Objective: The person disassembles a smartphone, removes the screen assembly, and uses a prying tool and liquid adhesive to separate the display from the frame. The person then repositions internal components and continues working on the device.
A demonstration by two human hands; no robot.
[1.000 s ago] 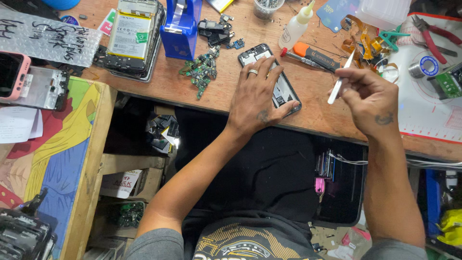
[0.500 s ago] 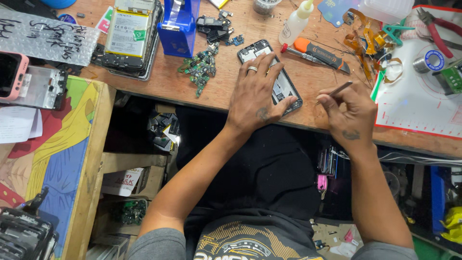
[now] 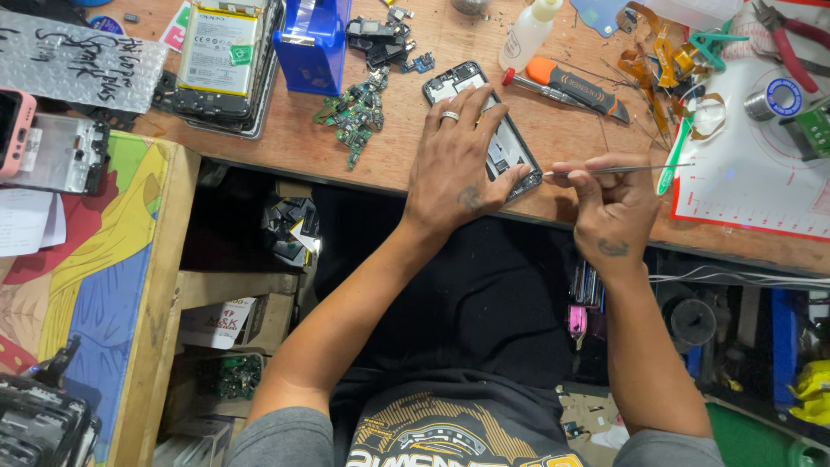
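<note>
Phone (image 3: pixel 510 147), opened and face down with its dark frame and inner parts showing, lies near the front edge of the wooden bench (image 3: pixel 571 130), pointing away from me at a slant. It sits under my left hand (image 3: pixel 458 164): the palm and spread fingers press flat across its middle, the thumb reaching to its near right corner, so the fingers are apart and bearing down rather than gripping. I judge it light, stiff and thin, but fragile now that its back is off; the bare parts inside should not be squeezed, so the safe hold is on the rim and the flat of the frame, as I have it.

My right hand (image 3: pixel 609 207) hovers just off the bench edge to the right, fingers pinched together on thin metal tweezers (image 3: pixel 622 169). They lie nearly level, one end close to the phone's near corner; whether the tip touches it I cannot tell.

Behind the phone lie an orange-handled screwdriver (image 3: pixel 575 85), a small white squeeze bottle (image 3: pixel 529 33) and a heap of green circuit boards (image 3: pixel 350 117). A blue box (image 3: pixel 313 43) stands further left, and a white work mat (image 3: pixel 752 173) spreads to the right.
</note>
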